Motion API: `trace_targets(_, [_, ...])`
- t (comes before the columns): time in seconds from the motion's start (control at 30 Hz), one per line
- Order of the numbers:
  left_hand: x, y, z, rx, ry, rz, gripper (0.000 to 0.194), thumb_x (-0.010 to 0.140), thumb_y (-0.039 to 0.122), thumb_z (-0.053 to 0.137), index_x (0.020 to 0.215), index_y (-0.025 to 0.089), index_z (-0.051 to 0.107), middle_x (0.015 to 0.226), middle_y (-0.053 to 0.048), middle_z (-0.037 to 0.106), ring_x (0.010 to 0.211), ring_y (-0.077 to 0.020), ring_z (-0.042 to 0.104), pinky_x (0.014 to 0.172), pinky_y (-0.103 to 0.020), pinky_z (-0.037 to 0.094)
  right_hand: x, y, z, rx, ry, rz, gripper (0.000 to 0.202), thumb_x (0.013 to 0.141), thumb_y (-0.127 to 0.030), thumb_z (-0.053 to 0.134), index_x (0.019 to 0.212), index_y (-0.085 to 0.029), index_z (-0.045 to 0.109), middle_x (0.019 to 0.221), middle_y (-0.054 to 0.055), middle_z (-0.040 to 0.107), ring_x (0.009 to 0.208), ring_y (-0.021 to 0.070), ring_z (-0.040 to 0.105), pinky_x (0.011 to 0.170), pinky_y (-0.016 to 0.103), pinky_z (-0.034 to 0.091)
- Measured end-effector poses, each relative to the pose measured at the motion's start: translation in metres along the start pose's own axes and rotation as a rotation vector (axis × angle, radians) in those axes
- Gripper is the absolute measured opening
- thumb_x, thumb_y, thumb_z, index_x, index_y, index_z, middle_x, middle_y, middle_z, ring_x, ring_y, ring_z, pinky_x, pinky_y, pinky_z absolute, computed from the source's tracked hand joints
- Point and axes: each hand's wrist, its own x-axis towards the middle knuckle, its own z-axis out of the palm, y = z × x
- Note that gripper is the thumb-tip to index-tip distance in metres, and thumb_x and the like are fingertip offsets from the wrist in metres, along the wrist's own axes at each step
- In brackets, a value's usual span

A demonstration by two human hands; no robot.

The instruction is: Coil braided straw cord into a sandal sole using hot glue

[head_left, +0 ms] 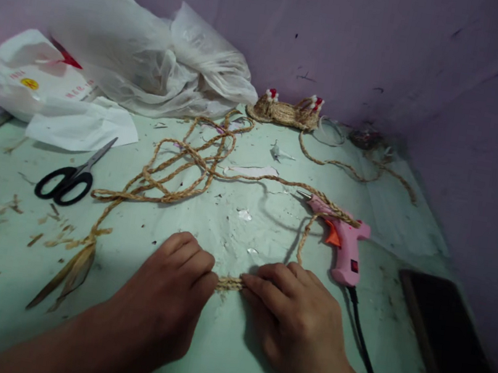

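Between my two hands runs a short flat band of braided rope (229,283), its strands lying side by side. My left hand (172,293) is closed on the band's left end, fingers curled over it. At the other end my right hand (296,312) pinches it with the fingertips. Both ends of the band are hidden in my fingers. From behind the right hand a length of braided rope (305,238) rises and passes over a pink glue gun (348,251). This cord continues left into a loose tangle (181,170) with a frayed tail (78,264).
Black-handled scissors (75,179) lie on the left of the pale green table (223,357). White plastic bags (155,60) and a woven rope piece with red and white beads (285,114) sit at the back. A dark phone-like slab (445,340) lies right, past the gun's black cord (363,344).
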Motion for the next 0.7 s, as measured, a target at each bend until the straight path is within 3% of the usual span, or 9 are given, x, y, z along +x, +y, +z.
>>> trace_targets(0.23, [0.013, 0.002, -0.010, 0.002, -0.154, -0.020, 0.014, 0.068, 0.006, 0.046, 0.062, 0.017, 0.052, 0.066, -0.003, 0.049, 0.065, -0.0167, 0.040, 0.082, -0.046, 0.036, 0.001, -0.001, -0.001, 0.039, 0.025, 0.033, 0.018, 0.083, -0.016, 0.052, 0.088, -0.019, 0.070, 0.076, 0.004, 0.066, 0.066, 0.0185, 0.053, 0.058, 0.032, 0.040])
trace_targets(0.4, [0.015, 0.004, -0.011, -0.023, -0.157, -0.052, 0.015, 0.073, 0.009, 0.046, 0.063, 0.017, 0.053, 0.066, -0.002, 0.051, 0.064, -0.0163, 0.042, 0.083, -0.046, 0.035, -0.001, 0.004, -0.002, 0.135, -0.031, 0.095, 0.017, 0.082, -0.018, 0.056, 0.096, -0.018, 0.066, 0.083, 0.006, 0.066, 0.073, 0.0206, 0.057, 0.064, 0.035, 0.047])
trace_targets(0.47, [0.015, 0.004, -0.010, -0.022, -0.150, -0.059, 0.015, 0.073, 0.010, 0.045, 0.063, 0.017, 0.053, 0.066, -0.002, 0.052, 0.064, -0.0163, 0.042, 0.082, -0.045, 0.035, -0.004, 0.009, -0.003, 0.187, -0.046, 0.116, 0.029, 0.082, -0.017, 0.056, 0.110, -0.017, 0.060, 0.087, 0.007, 0.066, 0.077, 0.0210, 0.059, 0.067, 0.036, 0.049])
trace_targets(0.6, [0.016, 0.004, -0.010, -0.022, -0.154, -0.068, 0.016, 0.075, 0.010, 0.045, 0.063, 0.017, 0.053, 0.066, -0.002, 0.052, 0.064, -0.0162, 0.042, 0.081, -0.045, 0.036, -0.008, 0.017, -0.007, 0.293, -0.051, 0.146, 0.058, 0.083, -0.014, 0.052, 0.138, -0.015, 0.033, 0.094, 0.008, 0.065, 0.078, 0.0185, 0.059, 0.069, 0.034, 0.051])
trace_targets(0.7, [0.016, 0.004, -0.011, -0.023, -0.155, -0.058, 0.016, 0.074, 0.010, 0.045, 0.063, 0.017, 0.053, 0.066, -0.002, 0.052, 0.063, -0.0161, 0.042, 0.081, -0.045, 0.036, -0.006, 0.018, -0.009, 0.250, -0.088, 0.106, 0.043, 0.085, -0.009, 0.046, 0.127, -0.015, 0.047, 0.088, 0.008, 0.064, 0.077, 0.0196, 0.056, 0.067, 0.035, 0.049])
